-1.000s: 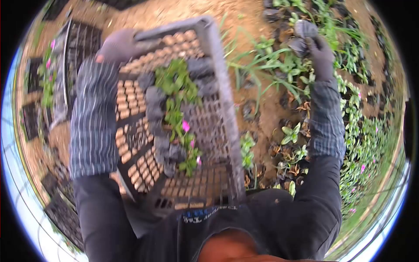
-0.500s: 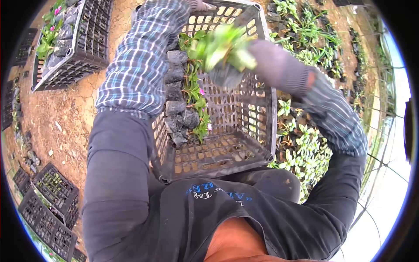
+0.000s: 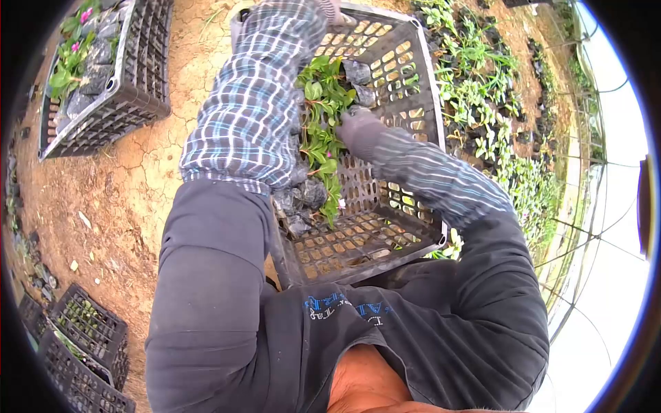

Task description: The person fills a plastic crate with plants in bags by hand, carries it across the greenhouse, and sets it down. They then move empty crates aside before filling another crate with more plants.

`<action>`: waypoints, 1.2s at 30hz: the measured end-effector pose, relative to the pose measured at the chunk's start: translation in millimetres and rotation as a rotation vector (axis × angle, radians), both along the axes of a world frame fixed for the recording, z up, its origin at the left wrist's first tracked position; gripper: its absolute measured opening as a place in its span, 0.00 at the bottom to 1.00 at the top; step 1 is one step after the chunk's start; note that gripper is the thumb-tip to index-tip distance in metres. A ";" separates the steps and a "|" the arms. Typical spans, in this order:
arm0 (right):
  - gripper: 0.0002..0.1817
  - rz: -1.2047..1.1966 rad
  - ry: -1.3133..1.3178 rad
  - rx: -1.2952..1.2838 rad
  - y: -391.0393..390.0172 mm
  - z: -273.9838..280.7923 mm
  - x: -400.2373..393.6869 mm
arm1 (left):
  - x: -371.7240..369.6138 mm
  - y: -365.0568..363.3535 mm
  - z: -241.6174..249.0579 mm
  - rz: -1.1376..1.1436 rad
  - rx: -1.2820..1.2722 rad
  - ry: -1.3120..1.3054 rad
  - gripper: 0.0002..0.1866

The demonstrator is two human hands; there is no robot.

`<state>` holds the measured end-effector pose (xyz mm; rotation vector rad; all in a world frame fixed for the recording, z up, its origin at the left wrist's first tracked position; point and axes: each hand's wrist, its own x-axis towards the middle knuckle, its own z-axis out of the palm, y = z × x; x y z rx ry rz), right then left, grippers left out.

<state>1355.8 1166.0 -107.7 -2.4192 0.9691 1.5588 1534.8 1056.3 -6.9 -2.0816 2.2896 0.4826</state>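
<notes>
A black plastic crate [image 3: 432, 96] stands in front of me with leafy seedlings [image 3: 322, 103] in black soil bags [image 3: 311, 194] lined along its left side; a few small pink flowers show. My left hand [image 3: 336, 14], in a knit glove, is closed at the crate's far rim, partly cut off by the top of the view. My gloved right hand [image 3: 359, 131] is inside the crate, its fingers curled against a seedling bag beside the leaves. Two more seedling bags [image 3: 357, 72] lie just beyond it. The right fingertips are partly hidden.
Another crate [image 3: 141, 76] of flowering seedlings stands on the bare soil [image 3: 124, 206] at left. More black crates [image 3: 89, 323] sit at lower left. Rows of bagged plants [image 3: 475, 89] cover the ground at right, beside a wire mesh fence [image 3: 592, 234].
My right hand has brought the seedling it held from above the crate's right side down and left into the row. My left arm and the crate appear shifted slightly right in view.
</notes>
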 end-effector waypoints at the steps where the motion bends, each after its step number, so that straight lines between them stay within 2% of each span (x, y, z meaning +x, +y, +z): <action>1: 0.24 -0.035 -0.113 -0.005 2.6 32.9 -1.5 | -1.6 -2.4 -0.6 -0.018 0.000 -0.008 0.35; 2: 0.24 -0.072 -0.225 -0.010 5.9 52.8 -12.1 | -4.2 -1.8 -0.2 0.004 0.021 -0.036 0.35; 4: 0.19 -0.100 -0.829 -0.176 8.5 73.2 -58.5 | -8.1 -9.8 -1.6 0.005 0.008 -0.080 0.35; 5: 0.19 -0.138 -0.833 -0.236 7.9 83.9 -77.9 | -7.0 -10.1 -9.8 -0.009 -0.027 -0.076 0.34; 7: 0.14 -0.311 -1.358 -0.473 7.8 104.9 -121.0 | -6.8 -18.0 -21.8 -0.049 -0.091 -0.080 0.33; 9: 0.11 -0.437 -1.463 -0.688 3.5 110.8 -162.8 | -5.0 -24.5 -28.2 -0.005 -0.011 -0.087 0.34; 11: 0.09 -0.691 -1.700 -0.958 -10.9 80.9 -212.0 | -14.4 -14.4 -15.5 0.046 0.002 0.020 0.32; 12: 0.08 -0.865 -1.749 -1.005 -23.6 49.7 -238.7 | -18.2 -13.5 -15.0 0.100 0.009 -0.019 0.32; 13: 0.08 -0.887 -1.761 -1.039 -35.6 12.1 -267.7 | -21.5 -14.6 -16.0 0.155 0.018 -0.057 0.31; 15: 0.09 -1.432 -1.754 -0.944 -56.7 -49.7 -323.3 | -33.0 -9.2 -7.0 0.159 0.026 -0.065 0.29; 16: 0.09 -1.449 -1.764 -0.958 -65.6 -59.2 -344.0 | -38.0 -6.9 -3.3 0.165 0.015 -0.043 0.29; 18: 0.11 -1.405 -1.499 -1.167 -81.3 -77.2 -383.5 | -38.0 -8.3 -7.6 0.170 -0.019 -0.035 0.29; 21: 0.11 -1.245 -1.356 -1.325 -129.3 -99.5 -444.4 | -37.9 -12.6 -14.6 0.192 0.009 0.027 0.25; 22: 0.12 -1.286 -1.250 -1.248 -141.8 -89.6 -453.6 | -40.9 -12.2 -12.7 0.210 0.014 0.032 0.24; 23: 0.13 -1.141 -1.221 -1.288 -155.1 -91.1 -463.9 | -41.3 -10.9 -12.9 0.231 0.018 0.036 0.22; 24: 0.15 -1.139 -0.989 -1.218 -172.7 -91.3 -470.5 | -29.7 -14.0 -22.9 0.226 -0.020 -0.010 0.23; 25: 0.19 -1.137 -0.851 -1.106 -191.8 -100.1 -480.9 | -28.7 -15.0 -25.1 0.238 -0.016 -0.026 0.23; 26: 0.21 -1.096 -0.793 -1.110 -209.0 -112.2 -490.3 | -27.8 -14.5 -26.5 0.240 -0.019 0.000 0.23; 27: 0.23 -1.052 -0.738 -1.112 -222.6 -126.7 -497.4 | -27.0 -14.6 -26.7 0.244 -0.024 0.024 0.23; 29: 0.26 -1.132 -0.641 -0.923 -240.1 -123.8 -499.1 | -29.3 -13.1 -24.4 0.246 -0.026 0.027 0.22; 30: 0.25 -1.127 -0.591 -0.919 -251.9 -129.4 -501.2 | -28.2 -13.2 -25.9 0.256 -0.010 0.098 0.21; 31: 0.26 -1.143 -0.629 -0.895 -269.2 -136.6 -505.9 | -27.0 -14.8 -27.9 0.263 0.006 0.172 0.20; 33: 0.27 -1.012 -0.648 -0.855 -281.5 -141.9 -507.8 | -20.4 -16.9 -30.9 0.283 0.034 0.155 0.19; 36: 0.19 -0.983 -0.639 -0.917 -294.8 -120.5 -488.1 | -25.6 -20.7 -26.7 0.305 0.072 0.136 0.18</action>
